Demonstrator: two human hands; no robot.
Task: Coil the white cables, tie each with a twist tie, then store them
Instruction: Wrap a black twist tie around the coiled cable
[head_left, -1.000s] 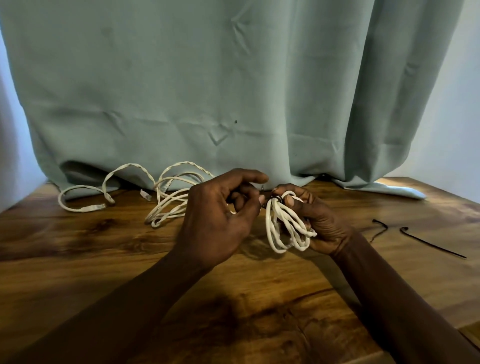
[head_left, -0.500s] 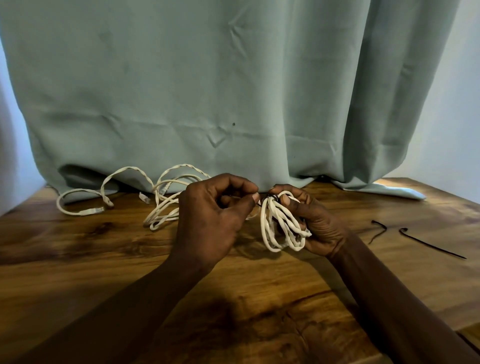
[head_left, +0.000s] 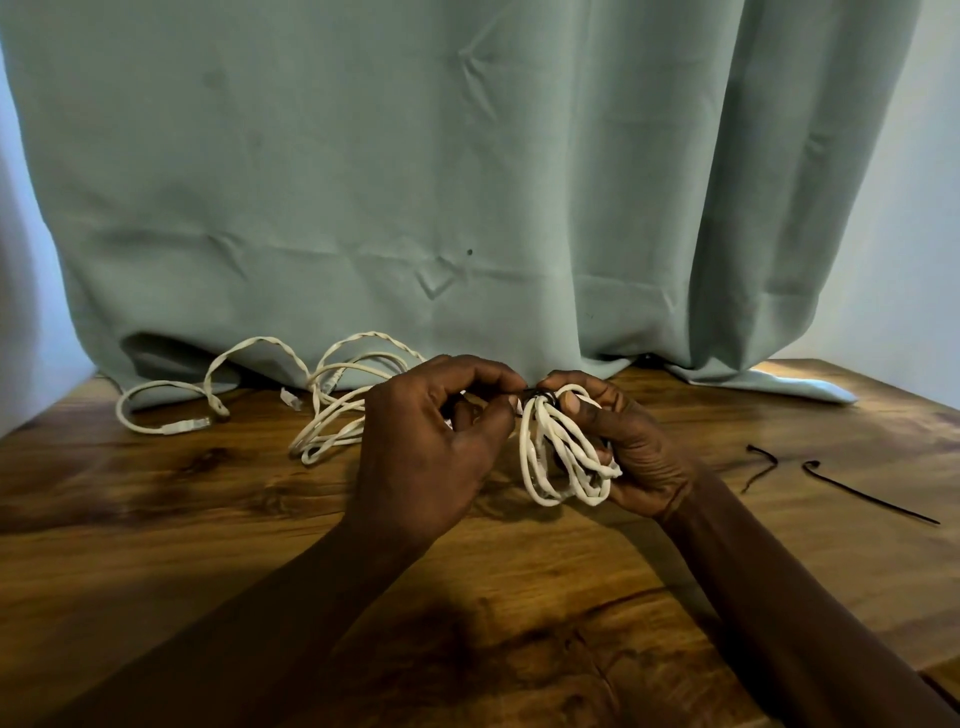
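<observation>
White coil of cable (head_left: 563, 457) sits at frame centre, held above the wooden table (head_left: 156, 545). Our right hand (head_left: 641, 460) has its fingers curled round it, thumb pressed by the black twist tie (head_left: 543, 399) at its top. Our left hand (head_left: 426, 452) pinches the tie's end, thumb against forefinger. Loose cables (head_left: 332, 410) lie centre left by the curtain (head_left: 467, 182); spare ties (head_left: 872, 493) lie at right.

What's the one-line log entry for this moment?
step: tying coil | right hand: holds coil | left hand: pinches tie | table: loose cables, two spare ties
</observation>
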